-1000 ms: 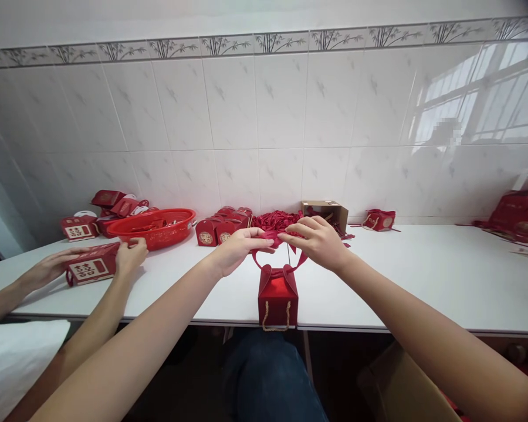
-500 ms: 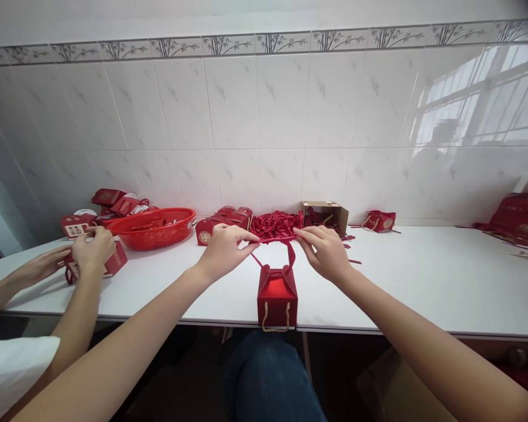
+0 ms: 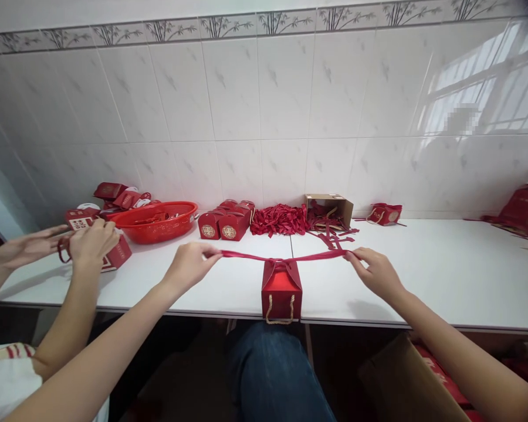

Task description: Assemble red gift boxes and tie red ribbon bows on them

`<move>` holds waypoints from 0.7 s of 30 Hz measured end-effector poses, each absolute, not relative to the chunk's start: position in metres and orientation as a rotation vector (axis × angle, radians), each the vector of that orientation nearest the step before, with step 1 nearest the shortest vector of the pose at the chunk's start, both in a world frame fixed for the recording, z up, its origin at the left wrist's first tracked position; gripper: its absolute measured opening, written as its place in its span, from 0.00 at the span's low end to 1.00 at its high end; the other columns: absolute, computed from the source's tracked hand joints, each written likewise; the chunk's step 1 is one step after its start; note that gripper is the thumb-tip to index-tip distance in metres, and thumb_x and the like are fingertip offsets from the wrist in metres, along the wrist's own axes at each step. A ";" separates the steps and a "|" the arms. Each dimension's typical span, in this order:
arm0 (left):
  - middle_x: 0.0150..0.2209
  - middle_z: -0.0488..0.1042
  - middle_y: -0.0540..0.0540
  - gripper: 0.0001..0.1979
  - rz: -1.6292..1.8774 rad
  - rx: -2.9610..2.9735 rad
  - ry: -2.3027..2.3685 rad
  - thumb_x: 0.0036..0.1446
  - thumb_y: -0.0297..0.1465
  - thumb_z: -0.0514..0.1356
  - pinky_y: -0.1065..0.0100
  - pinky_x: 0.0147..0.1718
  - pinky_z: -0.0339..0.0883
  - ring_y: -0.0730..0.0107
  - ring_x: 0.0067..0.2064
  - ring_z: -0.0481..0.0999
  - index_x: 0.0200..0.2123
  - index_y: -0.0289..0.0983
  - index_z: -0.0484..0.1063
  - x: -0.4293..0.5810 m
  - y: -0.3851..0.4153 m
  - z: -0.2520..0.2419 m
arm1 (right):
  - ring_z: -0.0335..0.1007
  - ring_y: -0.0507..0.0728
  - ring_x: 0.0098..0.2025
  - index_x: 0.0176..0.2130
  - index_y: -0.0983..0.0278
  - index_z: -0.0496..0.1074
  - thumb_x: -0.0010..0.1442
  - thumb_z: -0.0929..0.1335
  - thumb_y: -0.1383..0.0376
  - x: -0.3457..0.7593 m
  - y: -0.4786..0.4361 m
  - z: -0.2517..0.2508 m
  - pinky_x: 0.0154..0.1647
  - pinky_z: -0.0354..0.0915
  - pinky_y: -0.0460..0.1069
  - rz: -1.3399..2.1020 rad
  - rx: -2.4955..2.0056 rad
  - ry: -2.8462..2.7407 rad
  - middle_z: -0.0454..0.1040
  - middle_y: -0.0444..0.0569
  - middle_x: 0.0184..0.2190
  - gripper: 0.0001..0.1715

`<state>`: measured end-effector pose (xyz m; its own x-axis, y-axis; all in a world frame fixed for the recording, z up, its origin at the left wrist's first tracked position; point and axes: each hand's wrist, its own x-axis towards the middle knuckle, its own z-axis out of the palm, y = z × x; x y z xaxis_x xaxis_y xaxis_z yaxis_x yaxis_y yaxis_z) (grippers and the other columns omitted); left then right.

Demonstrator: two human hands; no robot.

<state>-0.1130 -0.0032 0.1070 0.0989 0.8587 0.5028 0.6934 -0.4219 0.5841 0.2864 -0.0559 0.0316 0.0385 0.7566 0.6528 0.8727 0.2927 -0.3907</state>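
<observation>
I have left hand pinching red ribbon between thumb and fingers, right hand pinching its other side; ribbon drawn nearly straight between hands. I see red box with rope handle between and below both hands, near front edge of bench, ribbon across its top. Beyond hands: ribbon pile, open carton. Left of left hand: co-worker's hand at another box; red basket farther back.
</observation>
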 end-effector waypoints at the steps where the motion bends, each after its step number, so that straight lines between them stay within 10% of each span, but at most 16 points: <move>1: 0.21 0.77 0.47 0.03 1.114 2.157 1.647 0.36 0.35 0.67 0.66 0.29 0.60 0.58 0.27 0.73 0.16 0.44 0.77 -0.125 0.000 0.100 | 0.71 0.61 0.36 0.30 0.62 0.75 0.61 0.60 0.55 0.298 -0.059 0.023 0.37 0.63 0.54 -0.086 -1.566 -1.694 0.77 0.51 0.31 0.20; 10: 0.42 0.74 0.43 0.15 1.032 2.143 1.365 0.43 0.45 0.63 0.59 0.48 0.60 0.54 0.48 0.69 0.31 0.42 0.76 -0.115 0.009 0.043 | 0.70 0.65 0.48 0.52 0.62 0.68 0.52 0.67 0.49 0.297 -0.053 -0.002 0.47 0.65 0.58 0.437 -1.591 -1.476 0.73 0.58 0.47 0.33; 21: 0.27 0.62 0.54 0.17 1.124 1.863 1.173 0.50 0.45 0.59 0.69 0.32 0.61 0.71 0.30 0.66 0.28 0.40 0.58 -0.014 0.004 0.012 | 0.67 0.55 0.26 0.53 0.62 0.63 0.59 0.62 0.49 0.184 -0.031 0.005 0.31 0.63 0.50 0.776 -1.279 -1.621 0.70 0.42 0.24 0.28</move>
<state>-0.0139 0.0045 0.0121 0.2296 0.9203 0.3167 0.3554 -0.3822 0.8530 0.1840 -0.0307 0.0054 -0.0578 0.9621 0.2665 0.3958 0.2671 -0.8786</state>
